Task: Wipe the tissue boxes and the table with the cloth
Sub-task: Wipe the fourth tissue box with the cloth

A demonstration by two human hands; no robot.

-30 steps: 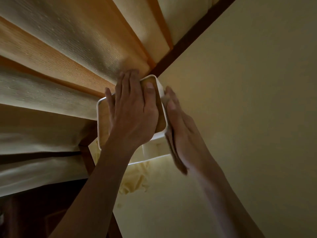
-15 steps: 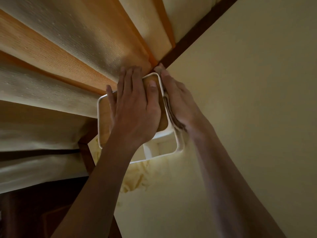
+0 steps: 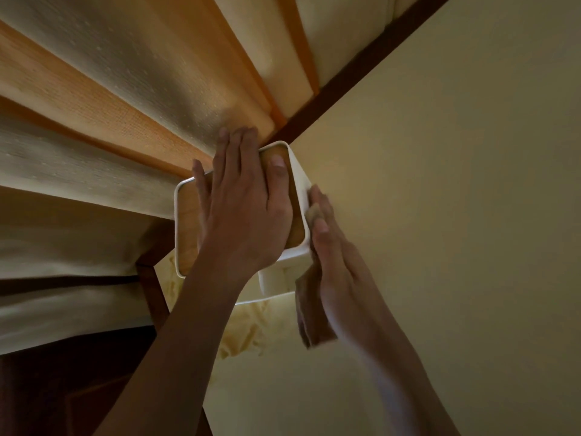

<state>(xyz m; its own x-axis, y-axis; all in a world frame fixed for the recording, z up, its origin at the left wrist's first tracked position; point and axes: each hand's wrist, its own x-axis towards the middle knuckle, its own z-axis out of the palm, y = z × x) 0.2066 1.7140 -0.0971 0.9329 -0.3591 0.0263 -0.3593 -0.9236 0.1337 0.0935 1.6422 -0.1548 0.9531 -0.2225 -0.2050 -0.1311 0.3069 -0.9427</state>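
Note:
A white tissue box (image 3: 298, 180) with a wooden lid stands on the pale table (image 3: 456, 215) near its far corner. My left hand (image 3: 245, 212) lies flat on the lid, fingers spread, and holds the box down. My right hand (image 3: 333, 262) presses a brown cloth (image 3: 311, 316) against the box's right side wall; the cloth hangs below my palm. A bit of crumpled tissue (image 3: 248, 328) shows at the box's near opening.
Cream and orange curtains (image 3: 125, 105) hang right behind the box on the left. A dark wooden table edge (image 3: 352, 86) runs along the back. The tabletop stretches wide to the right.
My right hand with the cloth slid forward along the box's right side to its far corner, then back toward me. The left hand stayed on the lid.

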